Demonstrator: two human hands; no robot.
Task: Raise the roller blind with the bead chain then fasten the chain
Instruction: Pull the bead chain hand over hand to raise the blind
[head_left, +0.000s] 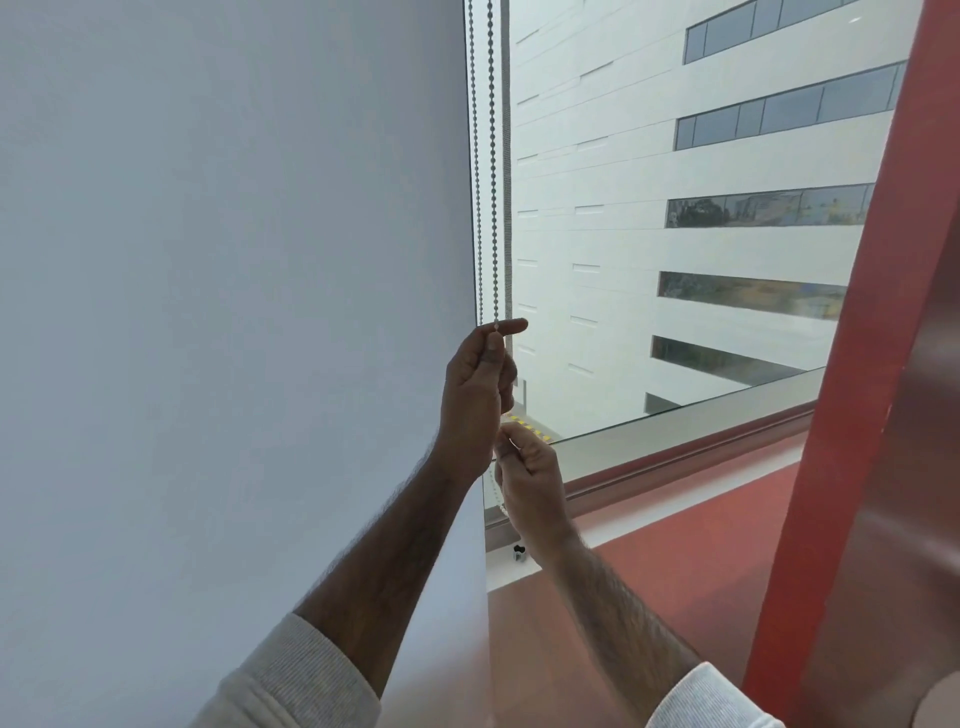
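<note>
The bead chain (492, 171) is hanging in 2 strands down the narrow gap between the white wall (234, 260) and the window glass (649, 234), just beside the grey edge of the window frame (506, 208). The left hand (475, 395) is reaching up with its fingers curled, pinching the right-hand strand between thumb and forefinger at the top of the fist, the forefinger pointing out toward the glass. Directly below, the right hand (530, 478) is closing its fingertips on a lower stretch of the same chain, and a short run of beads is showing under that hand against the wall's edge. The 2 hands are sitting very close, the left wrist almost touching the right knuckles. The roller blind itself is lying outside the picture, so its height cannot be told. A small black and silver fitting (518, 552) is sitting on the white sill (511, 569) beneath the right wrist. Both forearms are coming out of pale ribbed sleeves (291, 680). A red column (857, 415) is leaning across the right side, and an office building (701, 156) is showing through the glass.
</note>
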